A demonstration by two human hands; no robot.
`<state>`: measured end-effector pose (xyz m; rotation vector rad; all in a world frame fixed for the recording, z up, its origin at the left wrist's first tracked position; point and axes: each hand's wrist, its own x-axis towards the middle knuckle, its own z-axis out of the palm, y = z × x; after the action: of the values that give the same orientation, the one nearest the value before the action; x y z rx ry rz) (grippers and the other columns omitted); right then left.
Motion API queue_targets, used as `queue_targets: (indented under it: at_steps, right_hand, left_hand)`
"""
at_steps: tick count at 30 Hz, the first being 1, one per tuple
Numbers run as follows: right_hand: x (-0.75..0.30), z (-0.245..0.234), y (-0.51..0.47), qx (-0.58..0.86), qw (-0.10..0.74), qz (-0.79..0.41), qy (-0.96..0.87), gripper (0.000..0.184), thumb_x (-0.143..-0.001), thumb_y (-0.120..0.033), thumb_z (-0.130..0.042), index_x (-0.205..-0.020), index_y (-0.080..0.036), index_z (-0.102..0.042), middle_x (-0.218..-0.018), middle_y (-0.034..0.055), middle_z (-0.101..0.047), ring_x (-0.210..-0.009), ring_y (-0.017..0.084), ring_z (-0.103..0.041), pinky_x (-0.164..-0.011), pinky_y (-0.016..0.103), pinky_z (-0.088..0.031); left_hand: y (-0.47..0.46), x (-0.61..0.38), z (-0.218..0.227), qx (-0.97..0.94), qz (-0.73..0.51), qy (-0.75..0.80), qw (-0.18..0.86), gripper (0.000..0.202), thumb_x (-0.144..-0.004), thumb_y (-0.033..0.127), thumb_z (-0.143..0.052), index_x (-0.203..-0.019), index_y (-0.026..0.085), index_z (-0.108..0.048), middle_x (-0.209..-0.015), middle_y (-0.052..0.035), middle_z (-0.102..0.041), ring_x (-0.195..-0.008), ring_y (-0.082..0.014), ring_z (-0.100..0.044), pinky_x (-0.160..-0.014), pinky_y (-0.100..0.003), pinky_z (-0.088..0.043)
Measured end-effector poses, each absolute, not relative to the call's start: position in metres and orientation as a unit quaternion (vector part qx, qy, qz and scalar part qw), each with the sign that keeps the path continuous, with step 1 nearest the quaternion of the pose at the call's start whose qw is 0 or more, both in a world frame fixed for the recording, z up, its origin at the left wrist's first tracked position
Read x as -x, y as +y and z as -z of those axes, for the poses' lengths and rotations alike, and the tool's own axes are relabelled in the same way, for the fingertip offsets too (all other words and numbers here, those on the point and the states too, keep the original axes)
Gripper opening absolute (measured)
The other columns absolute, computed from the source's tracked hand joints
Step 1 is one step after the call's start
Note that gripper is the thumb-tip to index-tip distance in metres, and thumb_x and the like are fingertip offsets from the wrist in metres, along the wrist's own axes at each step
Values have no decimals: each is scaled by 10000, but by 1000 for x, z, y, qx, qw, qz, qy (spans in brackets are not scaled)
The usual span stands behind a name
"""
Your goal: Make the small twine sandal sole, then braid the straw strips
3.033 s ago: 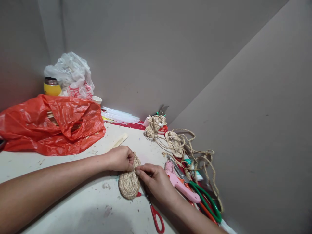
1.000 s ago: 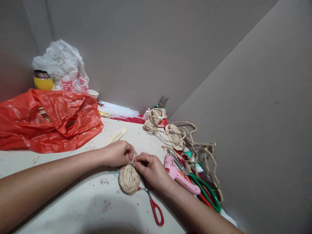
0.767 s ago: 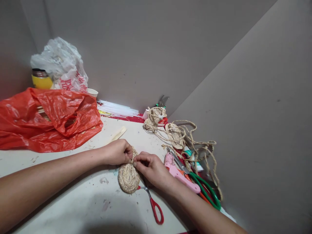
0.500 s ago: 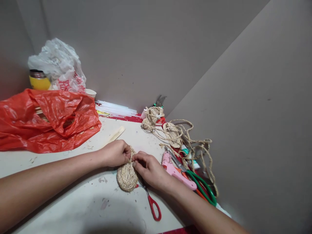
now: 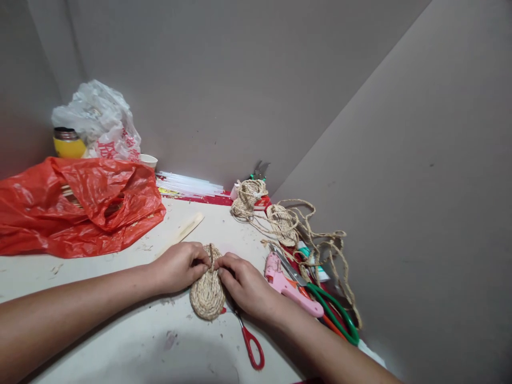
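A small oval sole woven of jute rope (image 5: 207,296) lies on the white table (image 5: 120,341) in front of me. My left hand (image 5: 179,266) grips its upper left edge with curled fingers. My right hand (image 5: 244,282) pinches its upper right edge, thumb and fingers pressed on the rope strap at the top. Both hands meet over the far end of the piece. Red-handled scissors (image 5: 252,346) lie just under my right wrist.
A pink glue gun (image 5: 290,288), green-handled scissors (image 5: 336,317) and loose jute rope (image 5: 316,237) lie at the right by the grey wall. Two more woven rope pieces (image 5: 248,197) sit behind. A red plastic bag (image 5: 80,208), white bag (image 5: 98,120), yellow jar (image 5: 68,144), glue sticks (image 5: 188,184) and a wooden stick (image 5: 188,226) stand further back.
Both hands have stayed on the rope sole, shifting their fingers slightly along its top end. The view has drifted a little; nothing was picked up or let go.
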<state>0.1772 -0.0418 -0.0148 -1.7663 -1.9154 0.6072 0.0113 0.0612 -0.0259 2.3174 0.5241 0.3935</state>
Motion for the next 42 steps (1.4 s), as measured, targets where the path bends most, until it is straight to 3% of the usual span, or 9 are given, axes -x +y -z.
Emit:
queue_targets:
  at_steps: [11, 17, 23, 26, 30, 35, 42]
  right_hand:
    - [-173, 15, -39, 673, 182, -167, -697, 198, -892, -153, -397, -873, -187, -591, -857, 48, -617, -811, 170, -582, -725, 261, -402]
    - [-171, 9, -42, 711, 171, -111, -673, 104, -897, -235, -412, -939, -207, -503, -740, 14, -613, -637, 163, -568, -577, 257, -345]
    - [-217, -23, -74, 736, 204, -76, -641, 162, -884, -334, -434, -804, -225, -522, -655, 7, -600, -571, 157, -537, -559, 266, -381]
    - [-251, -29, -99, 794, 141, -14, -591, 202, -860, -389, -446, -854, -229, -568, -788, 46, -655, -597, 172, -575, -565, 285, -408]
    - [-279, -17, -125, 829, 40, 11, -558, 298, -834, -392, -453, -1010, -212, -611, -1036, 105, -642, -870, 251, -629, -680, 331, -459]
    - [-295, 0, -135, 838, 24, -14, -545, 355, -871, -361, -400, -1126, -194, -582, -1142, 119, -625, -1007, 257, -606, -782, 344, -462]
    - [-312, -15, -131, 851, 1, -61, -521, 207, -821, -302, -465, -953, -246, -614, -896, 53, -702, -773, 227, -649, -630, 293, -440]
  left_hand:
    - [56, -6, 18, -957, -133, 118, 228, 191, -841, 157, -435, -886, 195, -616, -862, -21, -571, -771, -138, -540, -680, -228, -400]
    - [55, -6, 19, -958, -117, 133, 224, 179, -849, 180, -433, -866, 197, -611, -856, -24, -568, -776, -148, -550, -690, -239, -412]
    - [55, -4, 19, -948, -126, 147, 252, 182, -850, 197, -438, -916, 202, -608, -904, -29, -589, -812, -151, -554, -718, -243, -420]
    - [56, -5, 20, -944, -132, 147, 266, 172, -851, 203, -440, -892, 202, -608, -884, -26, -588, -795, -149, -549, -711, -243, -418]
    - [56, -6, 22, -941, -140, 146, 273, 173, -855, 209, -433, -882, 206, -604, -856, -21, -583, -761, -145, -544, -692, -244, -409]
    - [57, -5, 23, -937, -135, 151, 283, 184, -855, 208, -424, -887, 214, -605, -877, -22, -592, -792, -154, -551, -716, -246, -409]
    - [58, -6, 22, -935, -135, 156, 289, 187, -851, 201, -416, -858, 208, -603, -871, -24, -595, -777, -154, -551, -705, -247, -412]
